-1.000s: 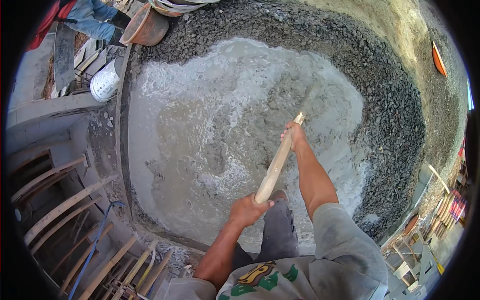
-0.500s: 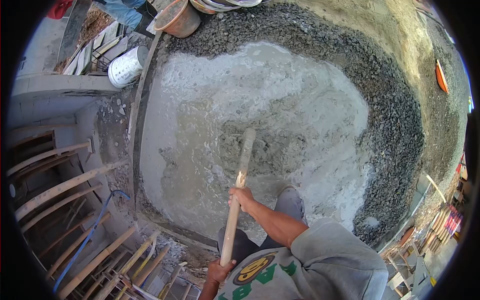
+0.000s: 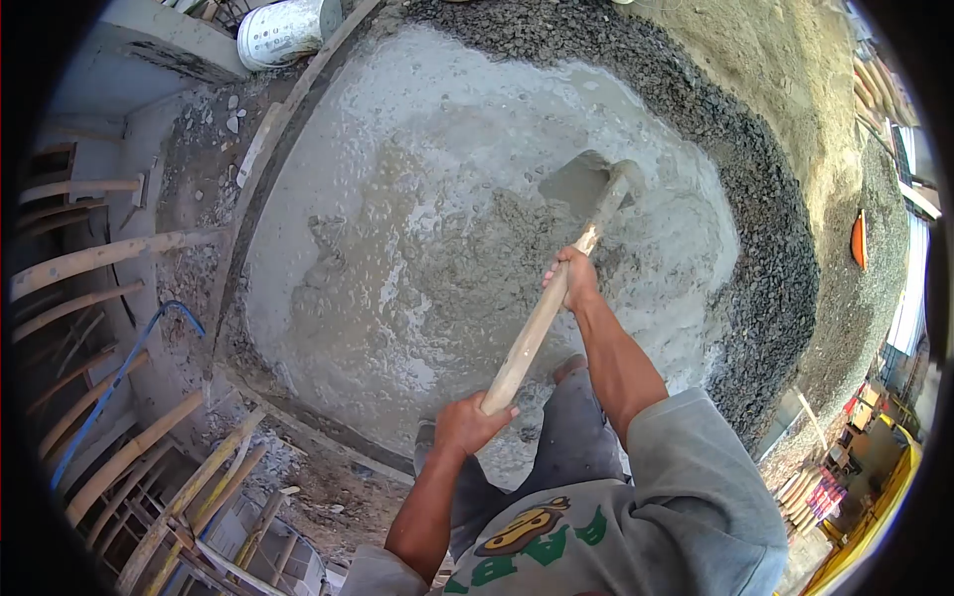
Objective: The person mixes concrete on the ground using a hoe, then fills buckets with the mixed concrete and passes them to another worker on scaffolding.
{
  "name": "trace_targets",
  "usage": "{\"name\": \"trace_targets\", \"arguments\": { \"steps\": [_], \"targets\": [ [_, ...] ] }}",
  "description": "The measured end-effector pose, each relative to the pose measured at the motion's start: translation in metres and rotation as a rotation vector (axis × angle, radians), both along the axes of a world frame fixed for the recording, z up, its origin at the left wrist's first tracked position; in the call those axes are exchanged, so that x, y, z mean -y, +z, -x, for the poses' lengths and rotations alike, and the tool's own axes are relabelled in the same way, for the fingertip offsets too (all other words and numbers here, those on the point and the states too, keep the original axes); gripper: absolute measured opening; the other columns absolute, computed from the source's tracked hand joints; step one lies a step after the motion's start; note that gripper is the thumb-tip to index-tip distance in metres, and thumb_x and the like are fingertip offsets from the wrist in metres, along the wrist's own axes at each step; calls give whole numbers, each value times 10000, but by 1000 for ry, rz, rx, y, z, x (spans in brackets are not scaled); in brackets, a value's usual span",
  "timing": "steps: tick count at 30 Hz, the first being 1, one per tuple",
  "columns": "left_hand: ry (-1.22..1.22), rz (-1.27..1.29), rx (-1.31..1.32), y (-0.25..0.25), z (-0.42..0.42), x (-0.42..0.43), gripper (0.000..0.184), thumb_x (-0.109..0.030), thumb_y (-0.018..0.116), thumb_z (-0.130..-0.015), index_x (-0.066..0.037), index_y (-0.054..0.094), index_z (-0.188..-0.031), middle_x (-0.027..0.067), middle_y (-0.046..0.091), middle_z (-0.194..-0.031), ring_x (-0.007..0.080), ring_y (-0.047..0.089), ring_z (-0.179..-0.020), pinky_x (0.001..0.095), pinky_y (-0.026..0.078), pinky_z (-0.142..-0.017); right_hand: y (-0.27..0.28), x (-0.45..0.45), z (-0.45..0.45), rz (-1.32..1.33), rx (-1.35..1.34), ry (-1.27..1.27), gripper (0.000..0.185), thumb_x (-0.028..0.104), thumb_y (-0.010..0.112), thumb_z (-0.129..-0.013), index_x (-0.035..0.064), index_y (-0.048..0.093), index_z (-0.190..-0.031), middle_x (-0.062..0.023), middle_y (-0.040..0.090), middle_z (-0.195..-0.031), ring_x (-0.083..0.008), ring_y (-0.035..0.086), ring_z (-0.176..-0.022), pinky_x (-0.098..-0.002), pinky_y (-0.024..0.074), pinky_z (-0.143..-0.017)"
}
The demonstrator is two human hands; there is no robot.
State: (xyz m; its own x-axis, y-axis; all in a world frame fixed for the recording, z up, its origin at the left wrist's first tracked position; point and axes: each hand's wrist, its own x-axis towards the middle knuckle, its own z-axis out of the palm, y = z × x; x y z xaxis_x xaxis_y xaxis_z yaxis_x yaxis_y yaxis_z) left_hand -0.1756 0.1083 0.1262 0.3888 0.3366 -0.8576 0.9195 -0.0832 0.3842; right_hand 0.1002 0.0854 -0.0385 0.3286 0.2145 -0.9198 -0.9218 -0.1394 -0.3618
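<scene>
A hoe with a long wooden handle [image 3: 532, 338] slants across the wet concrete mix [image 3: 397, 268]. Its mud-coated blade [image 3: 576, 185] rests at the surface of the mix, up and to the right of my feet. My left hand [image 3: 471, 424] is wrapped round the butt end of the handle, close to my thighs. Further up the shaft, my right hand [image 3: 573, 278] is closed round it just below the scraped patch. Grey slurry coats the handle's far end where it meets the blade.
Dark gravel [image 3: 765, 248] rings the mix along the top and right. A board edging [image 3: 273, 149] bounds it on the left, near a white bucket [image 3: 288, 32]. Lower left, wooden poles [image 3: 109, 256] span a sunken space with a blue hose [image 3: 119, 372].
The hoe has swung up and to the right, and its blade now shows. Both hands have moved forward with the handle. The view has shifted, so the pot at the top has mostly left it.
</scene>
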Motion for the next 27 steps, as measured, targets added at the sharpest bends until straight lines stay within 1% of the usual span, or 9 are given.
{"name": "trace_targets", "arguments": {
  "steps": [1,7,9,13,14,18,22,24,27],
  "targets": [
    [47,25,-52,8,23,5,621,-649,618,-712,-87,671,-970,144,675,-776,349,653,-774,428,496,-704,-10,-8,35,15,-65,55,157,167,570,-740,42,502,-805,-102,484,-673,-241,516,-526,-406,482,-494],
    [548,78,-205,85,143,51,446,-420,745,-727,10,675,-822,73,596,-568,129,574,-516,292,442,-486,14,-27,228,121,-276,336,152,121,621,-727,11,558,-811,-100,521,-660,-233,556,-503,-397,493,-444],
    [646,77,-244,83,186,83,486,-450,744,-712,13,683,-847,93,623,-591,165,610,-539,312,471,-522,19,-11,265,76,-322,379,152,126,618,-747,6,566,-825,-105,532,-671,-239,563,-508,-397,495,-447],
    [139,72,-237,95,172,86,548,-514,749,-672,-21,700,-904,143,674,-703,227,683,-665,342,515,-626,40,43,232,20,-478,167,170,144,616,-765,12,562,-858,-109,540,-701,-262,572,-543,-419,507,-495],
    [137,136,-231,86,158,82,552,-541,732,-677,-41,700,-910,143,676,-720,246,683,-685,354,515,-638,45,57,209,45,-449,84,155,135,619,-756,20,553,-837,-104,530,-679,-255,552,-524,-412,499,-495],
    [-215,165,-59,22,58,52,641,-688,599,-696,-100,686,-936,185,669,-832,358,643,-817,436,495,-733,49,112,67,60,-181,-165,134,159,548,-756,51,501,-820,-92,489,-669,-257,524,-554,-418,491,-556],
    [-421,145,118,-8,-60,10,594,-652,639,-673,-121,697,-932,157,674,-812,348,646,-808,430,490,-740,50,154,-42,54,76,-428,139,189,545,-733,106,452,-792,-45,449,-653,-198,456,-534,-356,436,-535],
    [-467,203,134,-4,-83,-7,606,-662,610,-690,-107,691,-919,160,674,-826,349,644,-830,431,489,-746,38,151,-38,82,80,-438,144,195,545,-726,113,443,-786,-35,449,-654,-193,455,-534,-355,435,-536],
    [-468,82,-8,8,-28,-26,593,-648,635,-676,-118,701,-934,151,677,-811,336,649,-825,418,489,-755,-2,127,29,70,-32,-428,149,198,542,-721,102,457,-796,-67,449,-665,-227,463,-549,-390,453,-543]
  ]
}}
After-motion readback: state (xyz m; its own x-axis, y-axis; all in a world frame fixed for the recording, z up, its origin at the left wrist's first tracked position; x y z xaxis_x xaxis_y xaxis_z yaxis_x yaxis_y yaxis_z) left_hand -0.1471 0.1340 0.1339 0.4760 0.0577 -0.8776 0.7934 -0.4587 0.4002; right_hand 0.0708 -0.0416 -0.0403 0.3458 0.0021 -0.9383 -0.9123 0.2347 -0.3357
